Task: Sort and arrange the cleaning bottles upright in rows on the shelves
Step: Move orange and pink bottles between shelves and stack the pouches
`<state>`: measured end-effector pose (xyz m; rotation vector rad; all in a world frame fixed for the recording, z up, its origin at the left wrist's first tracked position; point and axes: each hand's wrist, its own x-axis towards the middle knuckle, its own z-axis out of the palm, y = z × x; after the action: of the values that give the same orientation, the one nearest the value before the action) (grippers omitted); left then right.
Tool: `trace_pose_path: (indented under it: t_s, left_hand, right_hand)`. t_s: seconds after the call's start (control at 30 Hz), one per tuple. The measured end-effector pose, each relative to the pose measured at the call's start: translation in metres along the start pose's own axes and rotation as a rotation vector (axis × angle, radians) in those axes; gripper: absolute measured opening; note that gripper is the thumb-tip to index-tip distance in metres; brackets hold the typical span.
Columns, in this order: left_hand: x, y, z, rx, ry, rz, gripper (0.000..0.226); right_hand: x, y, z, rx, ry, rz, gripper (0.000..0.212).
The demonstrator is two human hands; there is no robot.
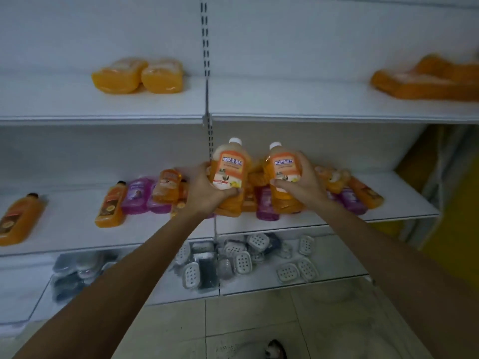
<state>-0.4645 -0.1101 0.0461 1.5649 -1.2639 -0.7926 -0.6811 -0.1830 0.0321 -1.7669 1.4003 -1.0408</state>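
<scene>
The left hand grips the left orange bottle and the right hand grips the right orange bottle. Both are upright, white-capped and labelled 地板清洁剂, above the middle shelf. Purple bottles and other orange ones lie jumbled behind; soap dishes lie below.

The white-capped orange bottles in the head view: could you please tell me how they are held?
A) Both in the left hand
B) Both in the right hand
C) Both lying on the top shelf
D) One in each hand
D: the left hand grips the left bottle and the right hand grips the right bottle, caps up.
</scene>
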Motion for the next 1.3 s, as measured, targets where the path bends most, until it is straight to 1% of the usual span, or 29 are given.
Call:
trace_pose_path:
  t_s: [0.1,0.17,0.23,0.33,0.43,0.53,0.67,0.8,0.93,1.03,1.17,1.3]
  left_hand:
    - [-0.002,0.032,0.018,0.039,-0.069,0.111,0.089]
    - [-0.001,0.056,0.034,0.037,-0.107,0.139,0.091]
    - [0.001,0.08,0.053,-0.021,-0.14,0.156,0.087]
    - [0.008,0.116,0.082,-0.094,-0.205,0.197,0.087]
    - [0.022,0.148,0.111,-0.114,-0.221,0.257,0.085]
    - [0.04,0.176,0.14,-0.051,-0.194,0.343,0.084]
    - [0.074,0.207,0.185,-0.048,-0.17,0.369,0.084]
    - [0.106,0.23,0.235,-0.132,-0.12,0.337,0.085]
    - [0.133,0.244,0.278,-0.138,-0.056,0.312,0.086]
    - [0.152,0.251,0.293,-0.158,-0.013,0.296,0.088]
    - [0.18,0.261,0.298,-0.105,0.038,0.305,0.086]
    - [0.214,0.268,0.294,-0.111,0.081,0.3,0.085]
  right_hand:
    - [-0.019,-0.01,-0.053,-0.053,0.074,-0.026,0.068]
    - [-0.028,-0.012,-0.087,-0.11,0.122,-0.022,0.075]
    - [-0.032,-0.014,-0.117,-0.149,0.18,-0.004,0.083]
    - [-0.031,-0.017,-0.162,-0.152,0.268,0.026,0.083]
    - [-0.024,-0.017,-0.204,-0.165,0.317,0.022,0.09]
    - [-0.01,-0.006,-0.243,-0.209,0.337,0.006,0.092]
    - [0.023,0.014,-0.291,-0.272,0.327,-0.025,0.095]
    - [0.071,0.036,-0.335,-0.341,0.331,-0.086,0.096]
    - [0.115,0.048,-0.372,-0.372,0.303,-0.123,0.099]
    - [0.151,0.046,-0.392,-0.376,0.26,-0.15,0.099]
    - [0.209,0.04,-0.4,-0.41,0.22,-0.134,0.099]
    - [0.268,0.028,-0.4,-0.499,0.18,-0.058,0.095]
